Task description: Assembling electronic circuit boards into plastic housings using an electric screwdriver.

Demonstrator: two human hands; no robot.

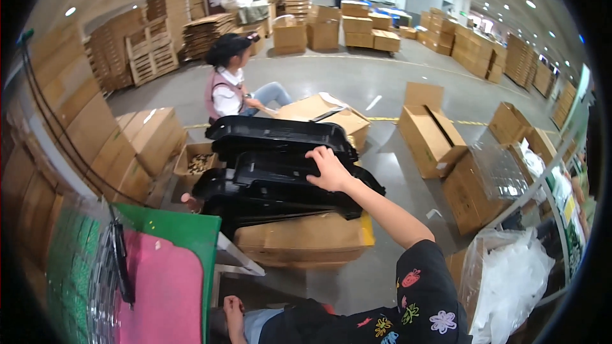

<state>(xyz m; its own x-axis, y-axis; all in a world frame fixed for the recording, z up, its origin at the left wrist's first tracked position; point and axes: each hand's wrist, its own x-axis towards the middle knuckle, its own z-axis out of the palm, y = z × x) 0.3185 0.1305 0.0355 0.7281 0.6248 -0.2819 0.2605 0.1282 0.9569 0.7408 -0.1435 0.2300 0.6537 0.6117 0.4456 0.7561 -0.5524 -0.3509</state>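
Note:
My right hand (pixel 331 169) reaches over a stack of long black moulded plastic shells (pixel 271 169). Its thumb and fingers are spread apart, with nothing visible gripped between them; whether the fingertips touch the shell below cannot be told. The shells lie crosswise in several layers on a brown cardboard box (pixel 299 240). Low in the picture, beside the green-edged bench, is my left hand (pixel 234 311) with its fingers curled; anything inside them is hidden.
A green board with a pink mat (pixel 162 290) stands at the left. Across the stack, a person (pixel 229 86) sits by a flat carton (pixel 322 111). Open cartons (pixel 430 134) and a box with clear plastic bags (pixel 510 274) stand right; stacked boxes (pixel 153 137) line the left.

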